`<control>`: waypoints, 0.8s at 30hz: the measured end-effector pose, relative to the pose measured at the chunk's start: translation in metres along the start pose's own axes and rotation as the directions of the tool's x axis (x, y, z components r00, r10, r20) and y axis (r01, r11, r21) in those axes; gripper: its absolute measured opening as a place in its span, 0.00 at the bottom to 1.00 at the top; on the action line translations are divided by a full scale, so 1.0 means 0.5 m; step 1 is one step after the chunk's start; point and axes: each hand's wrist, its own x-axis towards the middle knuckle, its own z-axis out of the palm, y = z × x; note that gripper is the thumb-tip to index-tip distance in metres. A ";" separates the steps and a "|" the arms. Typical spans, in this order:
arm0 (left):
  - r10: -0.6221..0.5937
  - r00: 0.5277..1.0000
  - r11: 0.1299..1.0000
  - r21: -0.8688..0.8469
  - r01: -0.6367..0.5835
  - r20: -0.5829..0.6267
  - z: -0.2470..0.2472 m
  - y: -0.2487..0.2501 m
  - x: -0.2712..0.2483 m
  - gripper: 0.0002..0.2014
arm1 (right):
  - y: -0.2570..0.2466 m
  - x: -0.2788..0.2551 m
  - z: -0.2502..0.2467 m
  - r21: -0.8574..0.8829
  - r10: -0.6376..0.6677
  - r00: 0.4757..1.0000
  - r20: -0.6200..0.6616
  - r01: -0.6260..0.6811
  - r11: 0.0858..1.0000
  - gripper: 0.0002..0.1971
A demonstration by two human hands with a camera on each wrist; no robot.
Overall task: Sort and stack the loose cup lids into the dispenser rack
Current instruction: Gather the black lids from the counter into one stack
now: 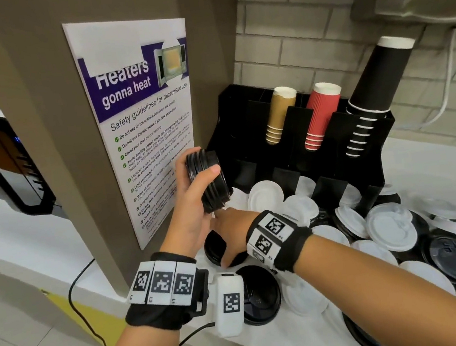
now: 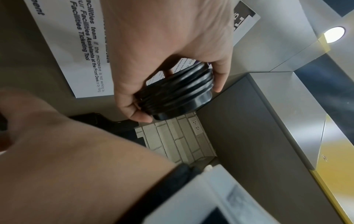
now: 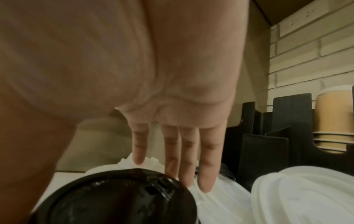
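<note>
My left hand (image 1: pixel 204 165) is raised in front of the poster and grips a stack of black lids (image 1: pixel 214 191) on its side, thumb over the rims; the left wrist view shows the same stack (image 2: pixel 191 84) in that hand (image 2: pixel 180 103). Below it my right hand (image 1: pixel 227 227) reaches down with straight fingers (image 3: pixel 187 159) that touch the far rim of a loose black lid (image 1: pixel 213 246) (image 3: pixel 114 197) on the counter. The black dispenser rack (image 1: pixel 230 109) stands behind, with loose white and black lids (image 1: pixel 385 228) heaped at its foot.
The rack's upper slots hold brown cups (image 1: pixel 280 114), red cups (image 1: pixel 320 115) and black cups (image 1: pixel 373 83). A pillar with a microwave safety poster (image 1: pixel 143 125) stands close on the left. Another black lid (image 1: pixel 260 292) lies near the counter's front edge. A brick wall is behind.
</note>
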 end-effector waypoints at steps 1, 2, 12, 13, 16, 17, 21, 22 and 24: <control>0.000 1.000 1.000 0.000 0.000 0.001 0.000 0.001 0.000 0.26 | -0.002 0.003 0.000 -0.010 0.008 1.000 0.000 -0.008 1.000 0.45; -0.002 1.000 1.000 -0.001 0.002 0.001 0.000 0.001 0.000 0.27 | -0.002 0.004 -0.001 -0.008 0.011 1.000 -0.006 -0.011 1.000 0.43; 0.041 0.999 0.999 -0.029 -0.040 0.019 0.004 0.007 0.003 0.24 | 0.106 -0.058 -0.062 0.625 0.147 0.902 -0.407 0.158 0.764 0.32; 0.046 0.999 0.999 -0.024 -0.046 0.021 0.004 0.007 0.004 0.25 | 0.118 -0.073 -0.063 0.715 0.227 0.864 -0.450 0.197 0.670 0.31; 0.050 0.998 0.999 0.001 -0.050 0.031 0.009 0.002 0.002 0.27 | 0.127 -0.121 -0.055 0.881 0.409 0.782 -0.471 0.393 0.263 0.21; 0.045 0.998 0.999 0.008 -0.046 0.034 0.012 -0.002 0.001 0.27 | 0.124 -0.134 -0.049 0.878 0.414 0.778 -0.472 0.454 0.148 0.18; 0.015 0.997 0.999 0.050 -0.019 0.077 0.017 -0.014 -0.002 0.21 | 0.095 -0.168 -0.025 0.832 0.321 0.784 -0.532 0.555 0.022 0.17; 0.000 0.995 0.998 0.062 -0.006 0.097 0.017 -0.016 -0.003 0.20 | 0.088 -0.171 -0.021 0.828 0.310 0.781 -0.542 0.560 0.037 0.17; -0.029 0.991 0.996 0.088 0.018 0.134 0.017 -0.018 -0.004 0.20 | 0.078 -0.175 -0.018 0.823 0.303 0.774 -0.556 0.564 0.069 0.18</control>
